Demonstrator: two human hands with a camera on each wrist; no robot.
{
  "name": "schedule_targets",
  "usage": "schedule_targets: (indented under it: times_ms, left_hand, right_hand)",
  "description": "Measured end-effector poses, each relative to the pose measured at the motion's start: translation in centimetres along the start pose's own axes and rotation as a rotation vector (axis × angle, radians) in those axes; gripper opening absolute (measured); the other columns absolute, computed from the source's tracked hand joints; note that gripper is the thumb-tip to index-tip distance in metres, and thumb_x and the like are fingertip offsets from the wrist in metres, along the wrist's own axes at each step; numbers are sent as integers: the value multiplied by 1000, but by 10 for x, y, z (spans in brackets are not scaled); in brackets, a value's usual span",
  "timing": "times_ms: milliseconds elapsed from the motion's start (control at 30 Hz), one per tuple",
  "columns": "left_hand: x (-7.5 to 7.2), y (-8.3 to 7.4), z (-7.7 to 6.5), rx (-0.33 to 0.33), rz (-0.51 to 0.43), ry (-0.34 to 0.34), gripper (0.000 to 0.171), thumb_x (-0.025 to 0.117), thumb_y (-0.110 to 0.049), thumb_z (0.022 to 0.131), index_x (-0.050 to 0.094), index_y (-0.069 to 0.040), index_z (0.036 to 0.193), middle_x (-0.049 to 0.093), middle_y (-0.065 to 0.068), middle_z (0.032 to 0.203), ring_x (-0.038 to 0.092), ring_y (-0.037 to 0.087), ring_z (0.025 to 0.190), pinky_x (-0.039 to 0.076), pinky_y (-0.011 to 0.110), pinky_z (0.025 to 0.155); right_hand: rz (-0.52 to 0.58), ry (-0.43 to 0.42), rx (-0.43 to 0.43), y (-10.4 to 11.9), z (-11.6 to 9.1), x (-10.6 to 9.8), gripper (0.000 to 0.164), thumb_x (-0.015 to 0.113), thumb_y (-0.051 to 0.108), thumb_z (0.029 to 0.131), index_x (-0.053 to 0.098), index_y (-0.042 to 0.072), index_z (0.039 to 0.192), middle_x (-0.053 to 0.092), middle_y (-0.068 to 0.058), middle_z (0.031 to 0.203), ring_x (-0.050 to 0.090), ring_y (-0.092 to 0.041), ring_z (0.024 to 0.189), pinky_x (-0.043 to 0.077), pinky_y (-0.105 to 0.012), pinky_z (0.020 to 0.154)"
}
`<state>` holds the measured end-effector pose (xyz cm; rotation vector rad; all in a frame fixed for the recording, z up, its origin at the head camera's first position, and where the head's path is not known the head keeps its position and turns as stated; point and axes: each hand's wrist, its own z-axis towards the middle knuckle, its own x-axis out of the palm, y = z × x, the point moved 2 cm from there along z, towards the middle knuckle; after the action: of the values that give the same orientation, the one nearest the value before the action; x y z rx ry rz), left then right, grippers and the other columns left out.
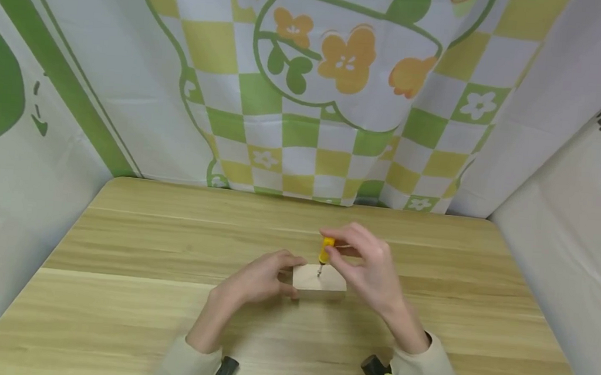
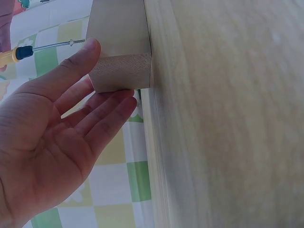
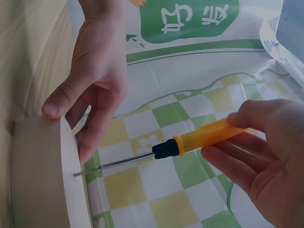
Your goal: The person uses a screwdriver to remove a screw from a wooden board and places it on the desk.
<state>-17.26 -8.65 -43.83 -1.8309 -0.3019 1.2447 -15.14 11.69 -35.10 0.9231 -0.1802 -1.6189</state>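
A pale wooden block [image 1: 304, 280] lies on the table. My left hand [image 1: 258, 277] holds its left end, the thumb on the near side and the fingers on the far side. In my right hand [image 1: 373, 270] is a screwdriver [image 3: 204, 137] with a yellow handle, pinched between thumb and fingers. Its shaft points down at the block's upper face. A threaded screw [image 3: 86, 172] stands upright between the screwdriver's tip and the block, its point at the wood. How deep the screw sits is hard to tell.
The wood-grain table [image 1: 126, 309] stretches around the block. A checked, flowered cloth [image 1: 294, 134] hangs behind its back edge, and white sheets [image 1: 583, 233] flank both sides. Black devices [image 1: 374, 370] are strapped at both wrists.
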Motion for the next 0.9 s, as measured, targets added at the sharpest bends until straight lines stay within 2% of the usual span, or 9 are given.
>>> schedule_targets:
  times_ms: [100,200,333,433,600,900]
  left_hand:
    - [0,-1,0,-1,-1,0,62,81,-16,82,57,-7,139,62,10,132,60,29,122,48,46,107]
    - [0,-1,-1,-12,-6,2,63,80,-17,82,56,-7,140,61,10,134,59,29,123,48,46,107]
    - [1,0,-1,-23,-11,1,63,80,-18,82,56,-9,140,61,10,134,59,29,123,48,47,107]
    - [1,0,0,-25,-6,2,63,80,-18,82,56,-9,139,61,10,134,59,29,123,49,47,106]
    - [1,-1,1,-16,12,5,62,80,-18,82,57,-9,139,62,9,133,59,28,123,48,46,107]
    - [0,-1,-1,-4,13,-6,62,80,-17,82,57,-9,139,62,8,132,58,28,124,47,46,108]
  right_hand:
    - [-16,14,30,0,-2,0,28,72,-10,83,72,1,109,70,-9,95,72,-21,86,62,-26,71]
    - [-107,14,48,4,-2,0,27,75,-1,84,72,5,110,68,-5,95,70,-19,86,61,-23,69]
    - [-226,-21,44,7,1,3,28,80,5,81,73,6,109,65,-3,91,69,-15,79,58,-15,66]
    - [-269,-54,47,9,2,5,29,82,5,80,71,4,107,67,-4,89,70,-14,76,58,-15,64]
    - [-289,-89,70,9,2,6,27,81,0,78,64,1,100,70,-8,90,71,-17,76,60,-21,63]
    - [-298,-127,73,10,1,6,22,74,-5,75,60,1,91,67,-8,83,69,-16,71,60,-21,63]
